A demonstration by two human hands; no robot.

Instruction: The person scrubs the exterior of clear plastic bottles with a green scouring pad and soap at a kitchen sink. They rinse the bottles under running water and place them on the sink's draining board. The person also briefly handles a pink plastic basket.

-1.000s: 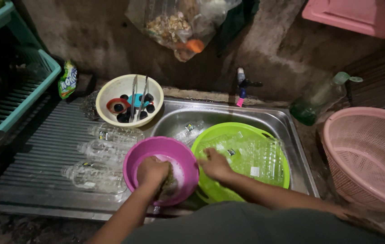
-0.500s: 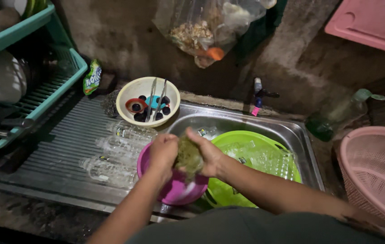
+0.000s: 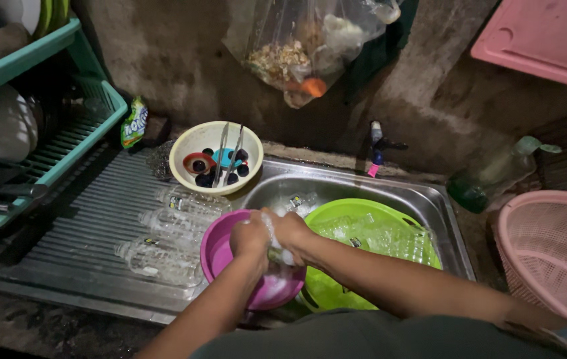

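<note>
- Over the purple bowl [image 3: 220,256], at the left edge of the steel sink [image 3: 453,229]: left hand [image 3: 251,237] and right hand [image 3: 290,231] pressed together, foam between them.
- Left hand: fingers curled tight around a soapy sponge [image 3: 277,254]; sponge mostly hidden, only a greenish edge showing.
- Right hand: fingers clenched on the same sponge from the other side.
- Inside the sink, just right of the purple bowl: green basin [image 3: 337,296] with clear plastic bottles lying in it.
- On the ribbed drainboard [image 3: 77,233], left of the hands: three clear bottles [image 3: 164,260] on their sides.
- Behind the bottles: cream bowl [image 3: 190,143] with two metal utensils and dark lids.
- Far left: teal dish rack [image 3: 91,136].
- Far right: pink basket [image 3: 549,252].
</note>
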